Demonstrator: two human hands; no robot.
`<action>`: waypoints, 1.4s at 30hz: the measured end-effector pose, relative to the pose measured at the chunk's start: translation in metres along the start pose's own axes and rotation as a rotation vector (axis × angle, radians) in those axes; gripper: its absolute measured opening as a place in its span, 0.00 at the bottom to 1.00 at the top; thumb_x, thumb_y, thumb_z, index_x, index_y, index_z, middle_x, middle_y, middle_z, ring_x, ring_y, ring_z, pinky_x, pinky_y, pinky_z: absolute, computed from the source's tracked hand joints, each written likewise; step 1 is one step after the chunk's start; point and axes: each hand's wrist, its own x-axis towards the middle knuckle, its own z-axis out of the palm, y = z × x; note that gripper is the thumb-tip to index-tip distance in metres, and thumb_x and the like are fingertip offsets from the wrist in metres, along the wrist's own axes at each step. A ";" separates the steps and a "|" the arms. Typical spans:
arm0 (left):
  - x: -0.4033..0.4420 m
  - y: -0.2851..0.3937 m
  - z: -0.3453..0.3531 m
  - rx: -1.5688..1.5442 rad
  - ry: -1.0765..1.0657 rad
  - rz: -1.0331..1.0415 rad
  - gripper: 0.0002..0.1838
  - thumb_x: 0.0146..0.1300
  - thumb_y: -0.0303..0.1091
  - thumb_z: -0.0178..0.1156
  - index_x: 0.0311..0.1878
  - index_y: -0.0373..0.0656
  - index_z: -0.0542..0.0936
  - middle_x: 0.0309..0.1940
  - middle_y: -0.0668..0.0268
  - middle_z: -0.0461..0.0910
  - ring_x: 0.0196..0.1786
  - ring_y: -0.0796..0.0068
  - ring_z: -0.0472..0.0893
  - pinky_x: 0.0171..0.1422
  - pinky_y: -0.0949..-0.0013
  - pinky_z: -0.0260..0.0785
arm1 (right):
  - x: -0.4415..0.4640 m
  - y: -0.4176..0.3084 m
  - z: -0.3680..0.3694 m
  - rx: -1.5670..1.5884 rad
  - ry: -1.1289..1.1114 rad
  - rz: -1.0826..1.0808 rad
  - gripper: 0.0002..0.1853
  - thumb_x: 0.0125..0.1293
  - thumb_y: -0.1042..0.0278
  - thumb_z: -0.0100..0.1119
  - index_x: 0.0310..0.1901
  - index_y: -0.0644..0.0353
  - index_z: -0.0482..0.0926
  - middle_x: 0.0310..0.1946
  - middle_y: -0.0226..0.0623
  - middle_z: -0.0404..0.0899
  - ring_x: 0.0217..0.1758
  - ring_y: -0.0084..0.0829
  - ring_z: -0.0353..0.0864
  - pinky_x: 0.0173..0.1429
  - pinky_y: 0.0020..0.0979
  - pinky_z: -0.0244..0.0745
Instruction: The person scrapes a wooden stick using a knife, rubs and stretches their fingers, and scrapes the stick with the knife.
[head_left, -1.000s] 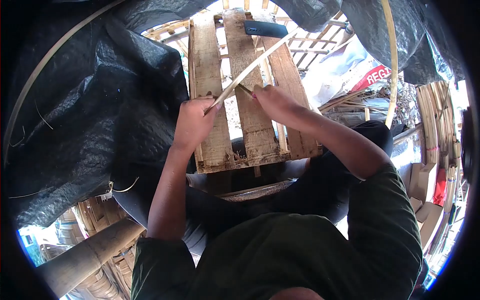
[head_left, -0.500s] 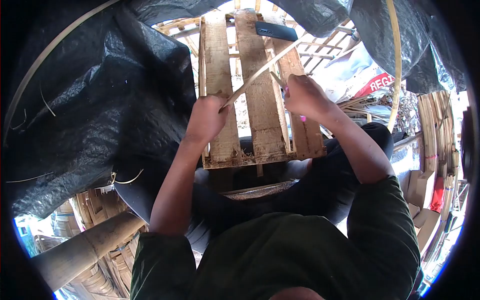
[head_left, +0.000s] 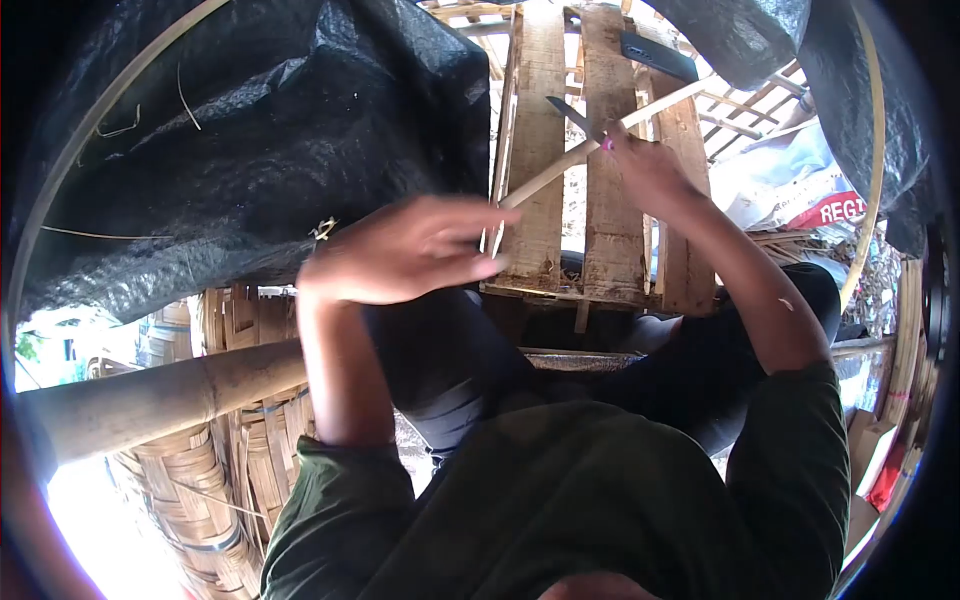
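Observation:
My right hand [head_left: 648,172] is closed around a knife, its dark blade [head_left: 572,115] pointing up and left; a bit of pink shows at the grip. A pale bamboo strip [head_left: 545,178] slants across the slatted wooden bench [head_left: 615,220], passing under the blade and beside my right fingers. Whether those fingers also touch the strip I cannot tell. My left hand [head_left: 405,250], slightly blurred, hovers left of the bench with its fingers stretched out and apart. Nothing is in it, and its fingertips are near the strip's lower end.
A dark phone [head_left: 660,58] lies at the bench's far right. Black plastic sheeting [head_left: 250,160] hangs on the left. Below it runs a thick bamboo pole [head_left: 170,400] beside woven bamboo rolls [head_left: 190,490]. A white and red sack [head_left: 800,185] lies to the right.
My left hand has let go of the bamboo strip, moved back toward me and opened. The knife in my right hand now crosses over the strip. The view has shifted left.

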 end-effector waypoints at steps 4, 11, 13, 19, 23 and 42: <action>-0.027 -0.010 -0.060 -0.235 -0.609 -0.325 0.33 0.68 0.40 0.65 0.70 0.32 0.68 0.60 0.52 0.79 0.60 0.65 0.80 0.56 0.65 0.79 | -0.002 0.001 -0.004 -0.013 -0.053 -0.004 0.35 0.58 0.79 0.56 0.67 0.79 0.58 0.36 0.59 0.82 0.36 0.52 0.86 0.38 0.46 0.83; 0.021 -0.019 -0.137 1.066 1.192 -0.173 0.42 0.67 0.43 0.64 0.76 0.34 0.55 0.77 0.41 0.50 0.80 0.50 0.51 0.77 0.57 0.55 | -0.004 0.006 -0.005 -0.010 -0.054 -0.001 0.35 0.58 0.79 0.55 0.68 0.79 0.57 0.37 0.61 0.81 0.38 0.53 0.85 0.41 0.47 0.81; 0.028 0.010 -0.125 0.439 0.804 0.029 0.34 0.70 0.46 0.61 0.71 0.33 0.66 0.70 0.48 0.68 0.77 0.59 0.62 0.76 0.62 0.57 | -0.006 0.005 -0.005 0.064 -0.049 0.010 0.36 0.57 0.79 0.54 0.68 0.78 0.57 0.36 0.60 0.81 0.39 0.55 0.85 0.43 0.48 0.80; 0.098 -0.015 -0.055 0.646 -0.034 -0.107 0.40 0.70 0.57 0.56 0.71 0.29 0.65 0.70 0.46 0.68 0.72 0.55 0.68 0.76 0.63 0.60 | -0.006 0.010 -0.002 0.193 0.012 0.026 0.34 0.59 0.79 0.54 0.68 0.73 0.57 0.37 0.62 0.81 0.41 0.58 0.84 0.44 0.53 0.77; 0.135 -0.062 -0.003 0.735 0.145 0.000 0.47 0.64 0.64 0.59 0.72 0.34 0.62 0.69 0.44 0.67 0.73 0.48 0.66 0.77 0.46 0.55 | -0.005 0.013 -0.004 0.226 -0.019 0.042 0.34 0.60 0.79 0.54 0.68 0.72 0.56 0.37 0.62 0.81 0.40 0.58 0.84 0.44 0.52 0.78; 0.144 -0.119 0.051 0.859 0.406 0.146 0.17 0.70 0.30 0.54 0.60 0.39 0.74 0.72 0.58 0.66 0.79 0.52 0.56 0.77 0.28 0.38 | 0.045 0.113 -0.023 0.377 0.342 0.178 0.08 0.73 0.71 0.48 0.50 0.62 0.68 0.31 0.54 0.80 0.29 0.53 0.83 0.33 0.48 0.76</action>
